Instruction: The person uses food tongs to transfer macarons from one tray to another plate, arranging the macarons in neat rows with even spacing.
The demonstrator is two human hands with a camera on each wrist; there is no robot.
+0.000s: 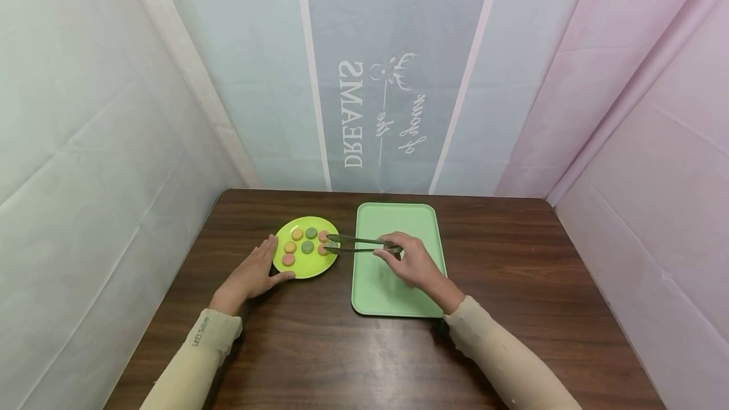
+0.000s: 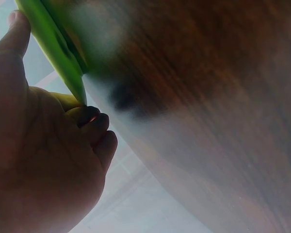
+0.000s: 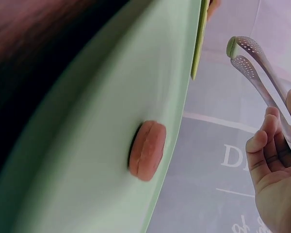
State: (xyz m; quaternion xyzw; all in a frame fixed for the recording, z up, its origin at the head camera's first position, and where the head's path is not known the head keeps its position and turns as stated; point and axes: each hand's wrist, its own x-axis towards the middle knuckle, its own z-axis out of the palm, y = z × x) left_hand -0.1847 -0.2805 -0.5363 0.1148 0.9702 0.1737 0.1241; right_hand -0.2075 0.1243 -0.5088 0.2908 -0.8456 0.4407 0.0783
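Note:
My right hand [image 1: 412,261] holds metal tongs [image 1: 359,250] over the green tray, their perforated tips reaching left above the yellow-green plate's right side. In the right wrist view a green macaron [image 3: 232,47] sits between those tips. Several pink, orange and green macarons lie on the plate [image 1: 310,269], among them an orange macaron [image 1: 297,234] and a pink macaron [image 1: 288,259]. My left hand [image 1: 250,276] rests against the plate's left rim, fingers extended along it and thumb at the front edge. A pink macaron [image 3: 148,150] lies on the tray, hidden by my right hand in the head view.
The light green rectangular tray [image 1: 370,296] lies to the right of the plate on a dark wooden table [image 1: 512,258]. Behind the table hangs a printed cloth [image 1: 393,30] with lettering, and pale cloth walls [image 1: 74,144] stand at both sides.

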